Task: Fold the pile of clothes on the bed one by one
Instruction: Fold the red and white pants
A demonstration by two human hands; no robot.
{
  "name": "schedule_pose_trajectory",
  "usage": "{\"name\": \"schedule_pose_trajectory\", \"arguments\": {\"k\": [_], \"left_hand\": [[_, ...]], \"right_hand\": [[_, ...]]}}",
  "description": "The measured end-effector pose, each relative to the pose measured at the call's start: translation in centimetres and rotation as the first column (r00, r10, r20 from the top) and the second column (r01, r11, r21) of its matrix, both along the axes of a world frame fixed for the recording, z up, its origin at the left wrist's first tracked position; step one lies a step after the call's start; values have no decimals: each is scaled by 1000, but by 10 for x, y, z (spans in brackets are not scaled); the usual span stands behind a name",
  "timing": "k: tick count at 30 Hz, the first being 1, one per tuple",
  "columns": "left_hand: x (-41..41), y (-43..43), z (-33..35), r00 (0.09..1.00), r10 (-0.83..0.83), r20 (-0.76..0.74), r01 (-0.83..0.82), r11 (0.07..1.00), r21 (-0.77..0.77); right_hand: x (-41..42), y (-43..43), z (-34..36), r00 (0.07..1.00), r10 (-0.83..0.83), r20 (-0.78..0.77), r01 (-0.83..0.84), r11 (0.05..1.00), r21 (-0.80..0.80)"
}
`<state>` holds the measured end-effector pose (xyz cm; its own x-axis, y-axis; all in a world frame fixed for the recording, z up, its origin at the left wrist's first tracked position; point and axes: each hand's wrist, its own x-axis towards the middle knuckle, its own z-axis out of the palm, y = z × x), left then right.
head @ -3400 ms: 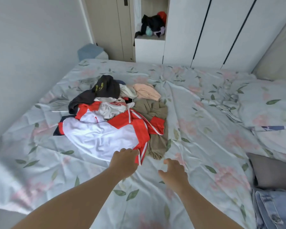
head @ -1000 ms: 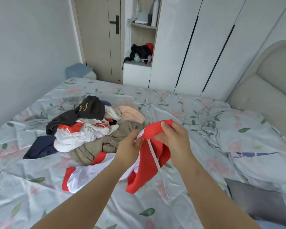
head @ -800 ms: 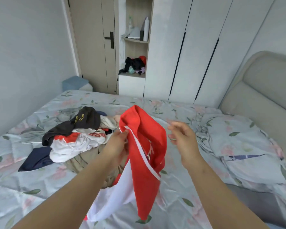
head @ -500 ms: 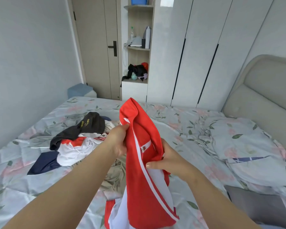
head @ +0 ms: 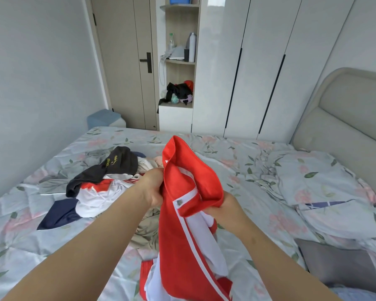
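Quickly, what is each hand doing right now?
Left hand: closed, gripping the red-and-white jacket.
Right hand: closed, gripping the same jacket.

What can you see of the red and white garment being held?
The red and white garment looks like a smooth, sporty top: mostly red, with thin white stripes, white panels and one small metal snap. It is bunched and unfolded, held upright above the bed. The left hand grips its upper edge; the right hand grips a rolled red fold lower down. Its lower end hangs toward the bed; contact there is unclear.
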<state>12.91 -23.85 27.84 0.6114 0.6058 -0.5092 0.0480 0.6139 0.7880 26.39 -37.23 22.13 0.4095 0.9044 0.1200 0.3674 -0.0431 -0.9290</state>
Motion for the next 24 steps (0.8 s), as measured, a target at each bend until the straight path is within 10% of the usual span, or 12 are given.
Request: {"name": "schedule_pose_trajectory", "arguments": {"k": [8,17,20,24], "left_hand": [[-6,5,-4,993,-72,-90,82,990,112],[-4,18,38,984,-147,103,56,797,602],[-3,34,36,999,44,-26,-4,567,824],[-9,52,9,843,102,-529,500,214,839]], "right_hand": [[29,2,44,813,-136,-566,203,977,57],[50,-2,131,824,21,-566,136,962,235],[51,-6,116,909,73,-411,-44,996,81],[58,-11,67,991,1,-134,-48,937,-345]]}}
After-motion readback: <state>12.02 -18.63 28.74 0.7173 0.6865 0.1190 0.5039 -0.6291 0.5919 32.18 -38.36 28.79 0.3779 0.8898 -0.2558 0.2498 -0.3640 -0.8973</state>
